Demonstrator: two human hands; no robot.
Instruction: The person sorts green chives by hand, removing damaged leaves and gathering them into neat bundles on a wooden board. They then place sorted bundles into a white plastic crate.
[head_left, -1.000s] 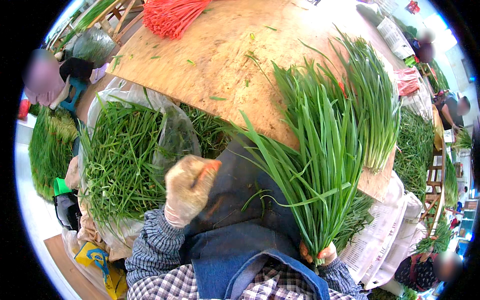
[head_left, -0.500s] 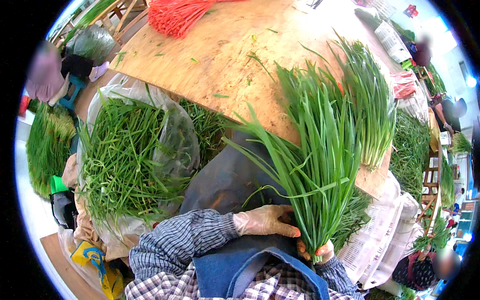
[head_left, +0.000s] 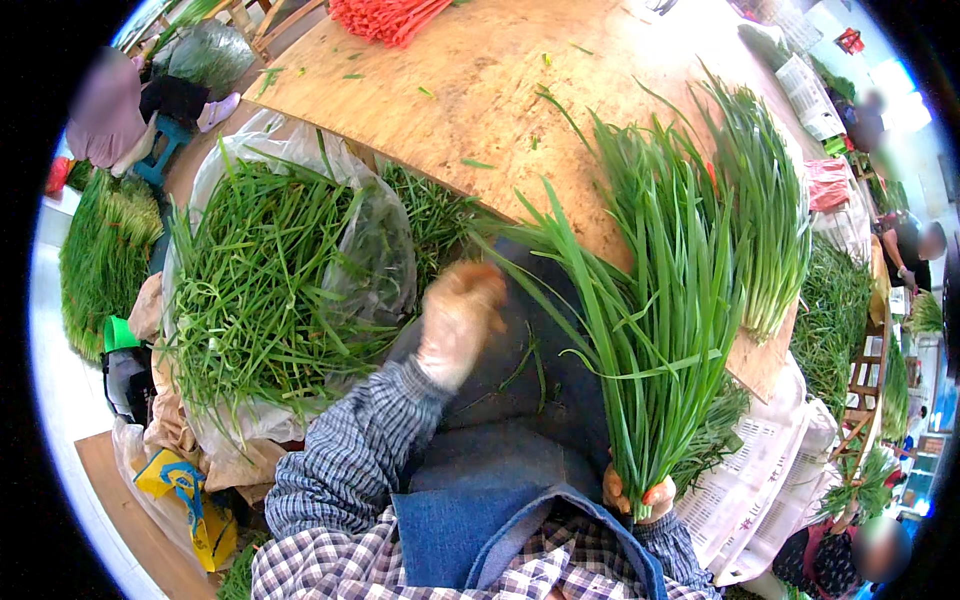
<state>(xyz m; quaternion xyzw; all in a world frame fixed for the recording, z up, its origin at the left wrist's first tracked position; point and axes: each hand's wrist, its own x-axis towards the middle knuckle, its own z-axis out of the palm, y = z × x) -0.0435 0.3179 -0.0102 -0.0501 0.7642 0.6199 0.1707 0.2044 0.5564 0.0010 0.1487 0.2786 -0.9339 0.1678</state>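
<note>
My right hand (head_left: pixel 640 497), at the lower right, is closed around the white base of a bunch of garlic chives (head_left: pixel 665 330). The long green leaves fan up and away over the table's near corner. My left hand (head_left: pixel 460 315), gloved, hangs above the dark apron (head_left: pixel 520 400) on my lap, near the big clear plastic bag (head_left: pixel 385 250) of loose leaves (head_left: pixel 260 290). Motion blurs its fingers, so I cannot make out whether they hold anything. A few stray leaves (head_left: pixel 538 365) lie on the apron. Another bundle of chives (head_left: pixel 765 220) rests on the table beside the held bunch.
The wooden table (head_left: pixel 470 110) spreads ahead, with red ties (head_left: pixel 390 18) at its far edge. Printed paper sacks (head_left: pixel 750 490) and more chives (head_left: pixel 840 310) are at the right. A yellow and blue bag (head_left: pixel 190 510) lies lower left. Other people sit at both sides.
My left hand has left the base of the held bunch and moved up and left over the apron. Stray leaves now show on the apron. My right hand still grips the chives.
</note>
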